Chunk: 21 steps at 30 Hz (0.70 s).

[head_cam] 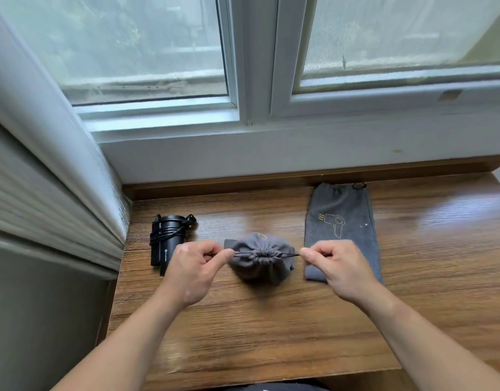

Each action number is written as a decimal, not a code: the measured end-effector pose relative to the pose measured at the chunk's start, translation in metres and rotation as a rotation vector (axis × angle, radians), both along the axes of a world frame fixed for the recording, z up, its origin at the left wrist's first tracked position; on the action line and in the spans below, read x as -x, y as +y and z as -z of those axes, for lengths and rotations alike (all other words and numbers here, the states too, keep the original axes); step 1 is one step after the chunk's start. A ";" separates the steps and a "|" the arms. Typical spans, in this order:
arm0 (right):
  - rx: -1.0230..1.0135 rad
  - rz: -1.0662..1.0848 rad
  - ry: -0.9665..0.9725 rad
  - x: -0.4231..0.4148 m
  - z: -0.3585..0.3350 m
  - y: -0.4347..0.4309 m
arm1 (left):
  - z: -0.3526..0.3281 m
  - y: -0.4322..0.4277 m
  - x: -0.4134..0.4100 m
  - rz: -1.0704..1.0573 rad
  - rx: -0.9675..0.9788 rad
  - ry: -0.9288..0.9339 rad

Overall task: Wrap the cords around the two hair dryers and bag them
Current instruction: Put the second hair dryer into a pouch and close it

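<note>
A filled grey drawstring bag (260, 268) sits in the middle of the wooden table (271, 334), its mouth gathered tight. My left hand (195, 266) pinches the black drawstring on the bag's left side. My right hand (339, 263) pinches the drawstring on the right side. The string runs taut between them across the puckered mouth. What is inside the bag is hidden. A black hair dryer (167, 241) with its cord wound around it lies to the left. A flat grey bag (342, 227) printed with a hair dryer outline lies to the right, partly under my right hand.
The table butts against a white window sill (271, 153) at the back and a ribbed wall panel (45, 193) on the left. Bare wood spreads in front of the bags and at the far right.
</note>
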State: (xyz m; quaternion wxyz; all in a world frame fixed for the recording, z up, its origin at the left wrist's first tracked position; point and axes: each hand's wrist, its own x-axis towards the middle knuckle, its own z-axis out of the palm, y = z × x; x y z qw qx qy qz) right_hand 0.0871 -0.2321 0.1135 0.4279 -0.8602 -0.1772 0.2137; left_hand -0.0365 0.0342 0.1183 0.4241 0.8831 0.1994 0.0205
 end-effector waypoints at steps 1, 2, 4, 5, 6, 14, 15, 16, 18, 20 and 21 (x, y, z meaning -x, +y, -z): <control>-0.005 -0.004 -0.017 -0.005 -0.007 -0.001 | -0.008 0.004 -0.004 0.009 -0.014 -0.025; -0.009 -0.004 -0.033 -0.008 -0.013 0.000 | -0.014 0.006 -0.008 0.009 -0.013 -0.036; -0.020 -0.007 -0.070 -0.015 -0.025 0.003 | -0.024 0.007 -0.015 0.011 0.017 -0.017; -0.027 -0.014 -0.087 -0.017 -0.030 0.005 | -0.028 0.007 -0.017 0.023 0.028 0.001; -0.041 -0.034 -0.095 -0.019 -0.035 0.006 | -0.033 0.009 -0.019 0.040 0.023 0.022; -0.084 -0.354 -0.249 -0.047 -0.054 -0.007 | -0.050 0.039 -0.036 0.181 -0.291 0.280; 0.004 -0.391 -0.347 -0.051 -0.053 -0.007 | -0.053 0.041 -0.038 0.238 -0.270 0.340; 0.119 -0.419 -0.453 -0.054 -0.051 -0.005 | -0.057 0.041 -0.040 0.307 -0.216 0.403; 0.312 -0.392 -0.630 -0.057 -0.043 0.001 | -0.062 0.041 -0.042 0.449 -0.038 0.532; 0.359 -0.265 -0.721 -0.056 -0.033 0.012 | -0.063 0.035 -0.042 0.546 0.169 0.578; 0.338 -0.188 -0.733 -0.053 -0.029 0.019 | -0.062 0.032 -0.042 0.546 0.271 0.557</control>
